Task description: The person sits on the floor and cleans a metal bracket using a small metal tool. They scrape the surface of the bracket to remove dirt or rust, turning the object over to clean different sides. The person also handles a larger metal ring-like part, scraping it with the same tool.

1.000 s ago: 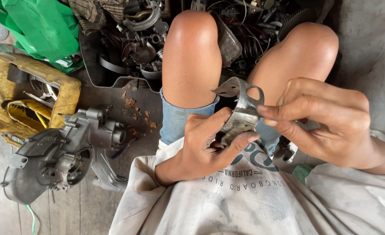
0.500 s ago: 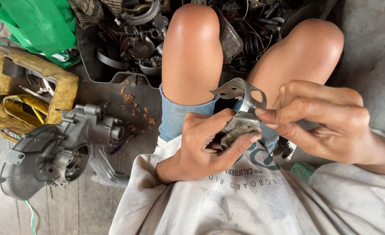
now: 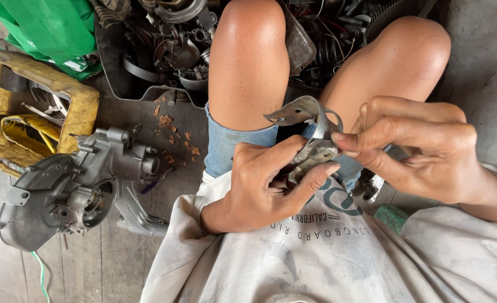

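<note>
Both hands, left hand and right hand, are clamping the bent metal bracket, still working it, unfinished.

Looks like a small engine repair workshop, floor-level setup. There's a grey engine crankcase sitting on worn wooden planks, a black tray of greasy scrap parts, and a battered yellow toolbox with tools inside.

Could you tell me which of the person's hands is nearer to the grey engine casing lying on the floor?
Left. The left hand grips the metal bracket just right of the engine casing; the right hand is farther right, beyond the bracket.
</note>
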